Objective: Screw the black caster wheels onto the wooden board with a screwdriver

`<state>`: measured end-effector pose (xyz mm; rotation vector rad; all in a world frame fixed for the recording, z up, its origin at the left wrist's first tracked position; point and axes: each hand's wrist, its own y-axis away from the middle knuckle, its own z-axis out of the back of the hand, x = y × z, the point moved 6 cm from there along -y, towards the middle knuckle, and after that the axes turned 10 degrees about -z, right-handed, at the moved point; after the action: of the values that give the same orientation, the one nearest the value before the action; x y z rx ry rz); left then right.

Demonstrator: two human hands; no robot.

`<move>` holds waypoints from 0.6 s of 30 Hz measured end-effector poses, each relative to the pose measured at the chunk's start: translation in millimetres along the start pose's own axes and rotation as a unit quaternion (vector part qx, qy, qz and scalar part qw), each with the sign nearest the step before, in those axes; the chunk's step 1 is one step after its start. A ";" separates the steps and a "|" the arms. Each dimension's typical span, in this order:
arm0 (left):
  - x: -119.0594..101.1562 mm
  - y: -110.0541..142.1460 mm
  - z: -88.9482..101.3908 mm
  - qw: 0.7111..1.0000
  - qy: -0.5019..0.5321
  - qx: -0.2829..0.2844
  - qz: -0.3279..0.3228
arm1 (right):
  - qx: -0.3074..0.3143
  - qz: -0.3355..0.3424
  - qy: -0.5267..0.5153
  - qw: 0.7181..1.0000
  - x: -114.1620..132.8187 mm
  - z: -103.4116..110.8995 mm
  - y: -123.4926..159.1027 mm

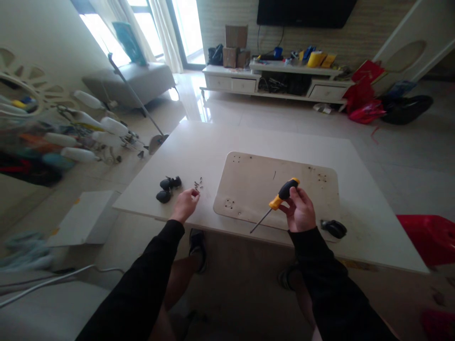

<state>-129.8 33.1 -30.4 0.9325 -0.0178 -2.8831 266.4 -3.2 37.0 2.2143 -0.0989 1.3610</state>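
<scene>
A screwdriver point(284, 193) with an orange and black handle was held by the right hand point(301, 210), its grip clamped around the handle and the shaft slanted down to the left, toward the near edge of the counter point(277, 135). By the left hand point(185, 205), small dark screws point(197, 183) were reached for near the left part of that same edge. Its grip was drawn in at the scattered screws; whether one was caught in it could not be told.

A pale board point(256, 187) with rounded corners was laid flat along the middle of the counter's near edge, partly hidden by the screwdriver and right hand. Clusters of holes point(229, 203) were seen near its corners, and a thin dark piece point(274, 174) lay on its surface. Black casters point(168, 189) were grouped by the counter's near left corner, while another black caster point(334, 228) was set at the board's near right corner.
</scene>
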 end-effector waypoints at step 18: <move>-143.9 42.0 -51.4 0.753 0.639 0.112 0.110 | -0.118 0.122 -0.111 0.979 24.1 24.9 -6.9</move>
<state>20.4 8.2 13.7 2.4710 -0.3184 -1.5017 300.5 -4.1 45.9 2.1936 -0.6003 1.1476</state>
